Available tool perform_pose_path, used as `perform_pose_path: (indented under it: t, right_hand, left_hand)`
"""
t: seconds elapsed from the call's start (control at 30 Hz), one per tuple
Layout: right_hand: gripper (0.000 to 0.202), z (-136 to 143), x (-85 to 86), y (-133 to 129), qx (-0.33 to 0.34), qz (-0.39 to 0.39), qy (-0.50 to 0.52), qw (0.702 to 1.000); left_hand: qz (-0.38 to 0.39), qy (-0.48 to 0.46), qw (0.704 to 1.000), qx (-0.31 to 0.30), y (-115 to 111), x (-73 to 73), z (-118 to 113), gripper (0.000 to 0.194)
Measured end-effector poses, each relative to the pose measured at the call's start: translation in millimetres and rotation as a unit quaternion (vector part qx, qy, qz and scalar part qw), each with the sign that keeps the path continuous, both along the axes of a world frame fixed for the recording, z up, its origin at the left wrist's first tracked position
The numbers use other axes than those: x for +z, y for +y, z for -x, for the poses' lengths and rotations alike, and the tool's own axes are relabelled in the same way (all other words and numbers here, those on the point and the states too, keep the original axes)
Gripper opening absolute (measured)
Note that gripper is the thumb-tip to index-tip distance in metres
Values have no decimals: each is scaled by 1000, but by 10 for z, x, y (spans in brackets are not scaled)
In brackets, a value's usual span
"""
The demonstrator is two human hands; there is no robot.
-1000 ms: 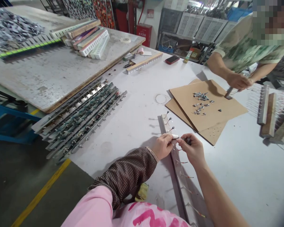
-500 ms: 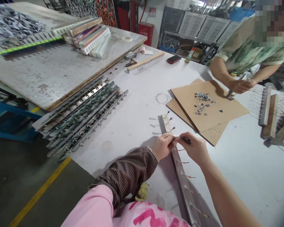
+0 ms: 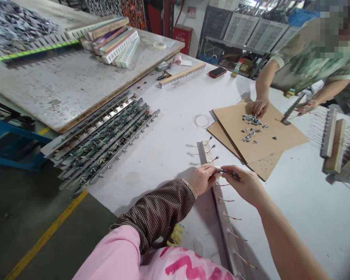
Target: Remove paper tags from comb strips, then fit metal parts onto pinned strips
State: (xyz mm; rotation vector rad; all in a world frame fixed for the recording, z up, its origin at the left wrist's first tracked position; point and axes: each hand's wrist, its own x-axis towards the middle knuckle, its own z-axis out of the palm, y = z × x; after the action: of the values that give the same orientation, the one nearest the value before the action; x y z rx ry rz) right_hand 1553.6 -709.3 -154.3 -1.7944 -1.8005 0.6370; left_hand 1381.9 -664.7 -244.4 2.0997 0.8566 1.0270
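Note:
A long narrow bar (image 3: 225, 223) lies on the white table, with thin wires sticking out along its side. Small grey pieces (image 3: 216, 158) tip the wires at its far end; reddish ends show on the nearer wires. My left hand (image 3: 203, 180) is closed in a pinch over the bar, white wrapping at its fingertips; what it pinches is hidden. Just to the right, my right hand (image 3: 246, 183) is closed around a dark slim tool (image 3: 232, 174), its tip meeting the left fingertips. Brown cardboard sheets (image 3: 236, 134) beyond carry a pile of small grey pieces (image 3: 251, 119).
Across the table, a co-worker's hand (image 3: 261, 107) reaches into the pile; their other holds wires near an upright bar (image 3: 293, 109). Several metal bars (image 3: 105, 144) lie stacked at the left. More bars (image 3: 334, 146) sit at the right. A phone (image 3: 217, 72) lies farther back.
The co-worker's one hand has moved from the upright bar to the pile on the cardboard. My hands stay at the same spot on the bar; the right has shifted slightly.

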Motion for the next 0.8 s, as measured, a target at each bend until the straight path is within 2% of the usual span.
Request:
perform_pose_path:
  t: [0.17, 0.4, 0.53, 0.6, 0.7, 0.77, 0.8]
  right_hand:
    - [32, -7, -70, 4, -16, 46, 108, 993]
    - [32, 80, -176, 30, -25, 4, 149, 988]
    - [36, 99, -231, 36, -44, 30, 223, 973]
    - [41, 91, -274, 32, -84, 55, 320, 942]
    - [45, 61, -339, -3, -200, 70, 475, 854]
    - [43, 35, -358, -47, -263, 94, 534, 798]
    - [42, 24, -357, -75, -275, 110, 550, 781]
  left_hand:
    - [-2, 23, 999, 24, -5, -38, -21, 12]
    - [6, 30, 999, 32, -23, 14, -15, 12]
    - [12, 40, 999, 35, -9, 49, -6, 9]
    - [10, 46, 998, 30, 27, 59, 8, 9]
    - [23, 32, 998, 40, 104, 67, 33, 14]
    - [41, -6, 998, 51, 138, 77, 49, 22]
    - [45, -31, 997, 57, 139, 87, 56, 26]
